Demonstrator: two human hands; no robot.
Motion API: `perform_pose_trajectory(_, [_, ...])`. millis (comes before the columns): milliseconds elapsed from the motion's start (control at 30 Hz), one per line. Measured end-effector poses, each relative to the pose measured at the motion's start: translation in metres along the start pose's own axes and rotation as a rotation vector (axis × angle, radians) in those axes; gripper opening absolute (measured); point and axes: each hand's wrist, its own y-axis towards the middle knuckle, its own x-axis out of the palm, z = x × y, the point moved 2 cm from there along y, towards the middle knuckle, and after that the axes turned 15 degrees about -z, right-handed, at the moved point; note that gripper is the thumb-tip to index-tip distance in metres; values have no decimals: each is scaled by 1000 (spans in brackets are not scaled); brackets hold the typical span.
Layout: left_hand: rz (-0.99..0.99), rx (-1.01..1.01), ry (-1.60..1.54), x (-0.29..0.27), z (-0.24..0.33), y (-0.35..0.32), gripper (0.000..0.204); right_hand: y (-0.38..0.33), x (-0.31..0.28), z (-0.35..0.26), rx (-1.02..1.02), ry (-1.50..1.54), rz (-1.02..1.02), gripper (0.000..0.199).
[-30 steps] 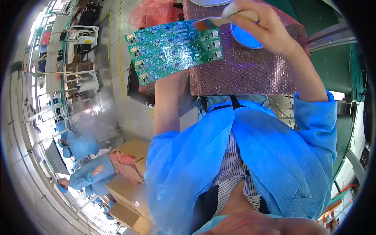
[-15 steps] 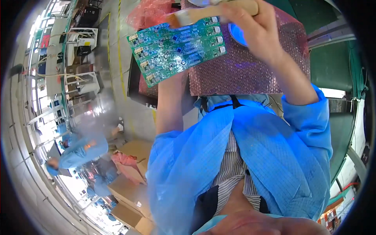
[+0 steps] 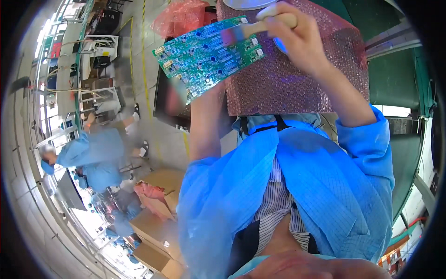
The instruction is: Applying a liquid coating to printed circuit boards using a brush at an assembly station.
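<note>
A green circuit board point(image 3: 209, 56) with rows of small chips and white connectors is held up, tilted, above the work surface. My left hand point(image 3: 178, 89) grips it at its lower left corner, with most fingers hidden behind the board and the visible part blurred. In my right hand point(image 3: 295, 37), closed round its pale wooden handle, is a flat brush point(image 3: 234, 34). Its bristles lie against the board's upper right part.
Pink bubble wrap point(image 3: 297, 88) covers the surface beneath my hands, and a white round dish point(image 3: 248, 3) sits at its far edge. Crumpled pink wrap point(image 3: 179, 18) lies at the far left. Cardboard boxes point(image 3: 153, 228) stand lower left; another person point(image 3: 95, 149) in blue is beyond them.
The brush has moved right and slightly down across the board. The board has changed its tilt, its lower left corner shifting. The other person at left has moved.
</note>
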Motion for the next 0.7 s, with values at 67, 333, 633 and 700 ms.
perform_pose_trajectory(67, [-64,-11,-49,3,2,-2,39,-5,0,-1,-11,22,110,8])
perform_pose_trajectory(333, [-65,87,96,9,9,2,47,-12,4,25,-91,-109,96,16])
perform_pose_trajectory(633, [-111,83,314,21,14,-4,36,-18,17,17,-11,-61,84,16])
perform_pose_trajectory(700, [-66,70,105,21,16,-5,35,-20,10,23,35,-119,119,16])
